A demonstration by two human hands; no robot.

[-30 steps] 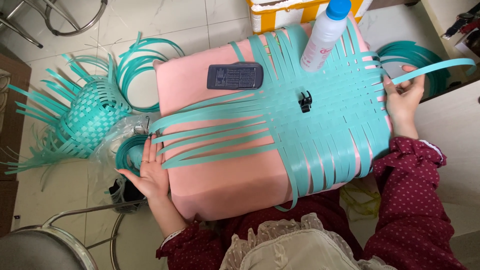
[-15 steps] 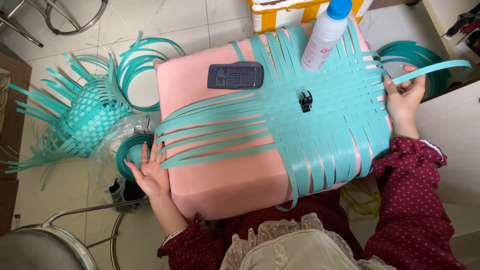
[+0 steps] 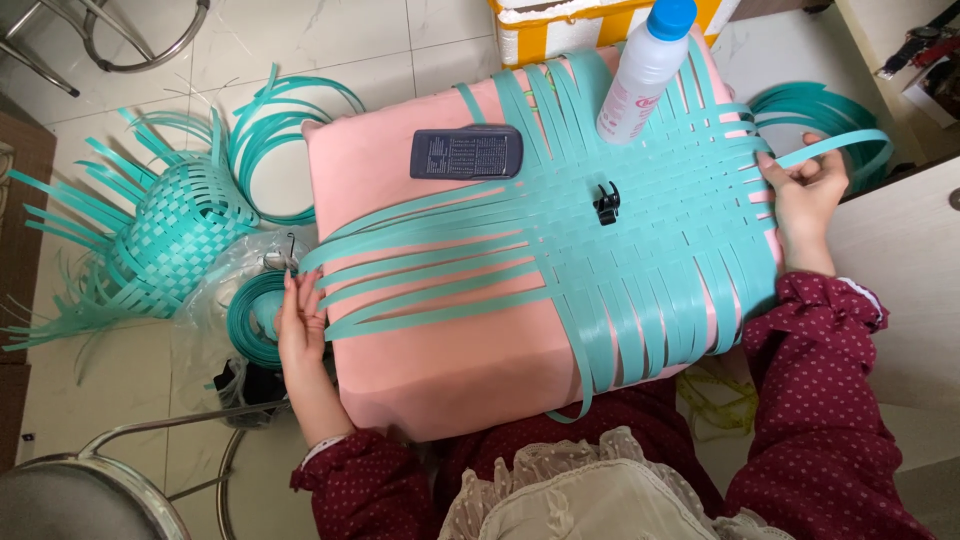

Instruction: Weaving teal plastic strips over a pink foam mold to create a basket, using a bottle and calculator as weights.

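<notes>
Half-woven teal strip mat lies flat on the pink cushion, loose strip ends fanning out left.

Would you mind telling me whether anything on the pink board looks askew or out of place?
The loose teal strips at the left of the woven mat fan apart unevenly instead of lying parallel, ending near the left hand. The white bottle leans at the far edge. Nothing looks spilled or damaged.

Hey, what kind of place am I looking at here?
Probably a home craft corner for basket weaving: a mat of woven teal plastic strips lies on a pink padded board, a half-finished teal woven basket sits on the pale tiled floor, and coiled teal strips lie nearby.
</notes>
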